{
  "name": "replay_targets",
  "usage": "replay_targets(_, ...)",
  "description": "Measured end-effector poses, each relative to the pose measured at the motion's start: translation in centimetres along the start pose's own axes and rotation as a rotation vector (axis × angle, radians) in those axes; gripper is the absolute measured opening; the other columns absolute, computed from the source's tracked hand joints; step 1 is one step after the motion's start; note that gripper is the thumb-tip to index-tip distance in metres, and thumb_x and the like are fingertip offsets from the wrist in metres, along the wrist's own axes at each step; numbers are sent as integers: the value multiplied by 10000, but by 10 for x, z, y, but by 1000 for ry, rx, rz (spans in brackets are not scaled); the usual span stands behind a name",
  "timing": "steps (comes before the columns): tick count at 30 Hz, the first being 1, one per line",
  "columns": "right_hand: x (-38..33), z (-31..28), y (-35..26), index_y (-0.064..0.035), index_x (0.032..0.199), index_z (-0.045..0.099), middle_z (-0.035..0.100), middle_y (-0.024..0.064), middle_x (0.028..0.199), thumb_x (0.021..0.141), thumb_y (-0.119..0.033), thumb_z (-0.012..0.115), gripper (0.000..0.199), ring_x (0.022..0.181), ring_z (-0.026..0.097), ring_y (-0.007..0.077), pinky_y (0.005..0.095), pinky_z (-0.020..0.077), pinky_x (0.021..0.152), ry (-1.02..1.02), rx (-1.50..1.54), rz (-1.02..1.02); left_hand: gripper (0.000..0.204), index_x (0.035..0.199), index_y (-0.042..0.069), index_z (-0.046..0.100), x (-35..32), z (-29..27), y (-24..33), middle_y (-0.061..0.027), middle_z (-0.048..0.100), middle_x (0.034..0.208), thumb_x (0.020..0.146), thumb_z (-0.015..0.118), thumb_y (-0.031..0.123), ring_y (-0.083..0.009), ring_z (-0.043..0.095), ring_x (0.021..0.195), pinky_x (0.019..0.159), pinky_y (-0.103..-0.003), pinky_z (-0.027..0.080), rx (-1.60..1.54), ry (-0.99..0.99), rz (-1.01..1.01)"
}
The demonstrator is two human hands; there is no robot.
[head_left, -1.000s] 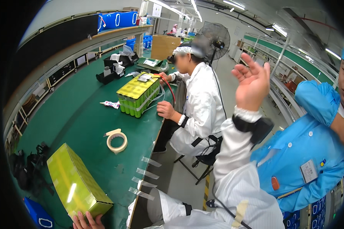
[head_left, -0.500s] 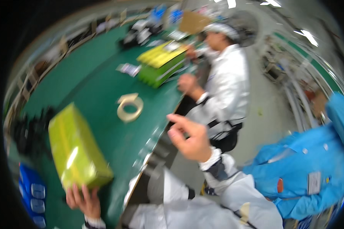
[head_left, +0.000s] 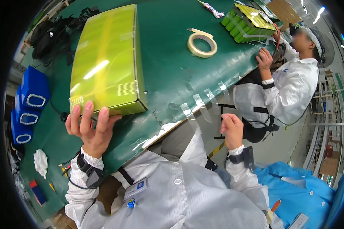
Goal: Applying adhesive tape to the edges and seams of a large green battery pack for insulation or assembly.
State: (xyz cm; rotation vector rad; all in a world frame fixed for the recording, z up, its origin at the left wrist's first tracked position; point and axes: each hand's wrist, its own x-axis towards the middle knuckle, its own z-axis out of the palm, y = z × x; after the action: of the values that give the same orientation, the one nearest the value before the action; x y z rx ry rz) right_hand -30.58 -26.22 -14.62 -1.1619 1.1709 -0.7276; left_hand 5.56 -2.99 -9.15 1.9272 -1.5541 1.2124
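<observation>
A long yellow-green battery pack [head_left: 103,72] lies on the green table, wrapped in shiny clear film with a yellow tape band along its top. My left hand [head_left: 91,128] touches its near end, fingers spread against the edge. My right hand [head_left: 232,129] is raised off the table's front edge, apart from the pack. Its fingers are curled, thumb close to the index finger; whether anything small sits between them is hidden. Several clear tape strips [head_left: 199,102] stick to the table edge beside it. A roll of cream masking tape [head_left: 202,45] lies farther back.
At far right a co-worker in white [head_left: 290,82] works at a green cell pack [head_left: 248,23]. Blue packs [head_left: 35,87] stand at left, near black cables [head_left: 51,36], a crumpled white tissue [head_left: 40,163] and a red-and-blue block [head_left: 37,192]. Someone in blue [head_left: 294,187] is close on my right.
The view has swung, so the pack appears larger and higher. My right hand has drawn back toward me, its fingers now more curled. My left hand stays at the pack's near end.
</observation>
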Motion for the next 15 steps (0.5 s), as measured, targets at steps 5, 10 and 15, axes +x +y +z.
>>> replay_targets(5,1,-4,8,23,1204,619,553,-3,738,1031,-264,593,336,635,522,94,281,450,577,-104,283,99,730,1415,196,488,4,-3,-1,-100,448,1444,806,835,402,-359,404,1340,1055,-510,401,19,-27,72)
replay_targets(10,2,4,10,27,1238,631,567,-21,792,1008,-261,641,368,708,531,80,277,476,648,-138,215,73,717,1410,195,494,5,-3,-1,-103,450,1441,812,829,405,-359,406,1335,1054,-508,401,11,-23,70)
replay_targets(15,2,8,13,-8,1046,674,601,-11,836,978,-188,680,193,738,546,91,317,482,680,-94,202,12,620,1372,277,510,3,1,1,-58,491,1436,844,797,430,-321,413,1354,1081,-494,324,-6,15,18)
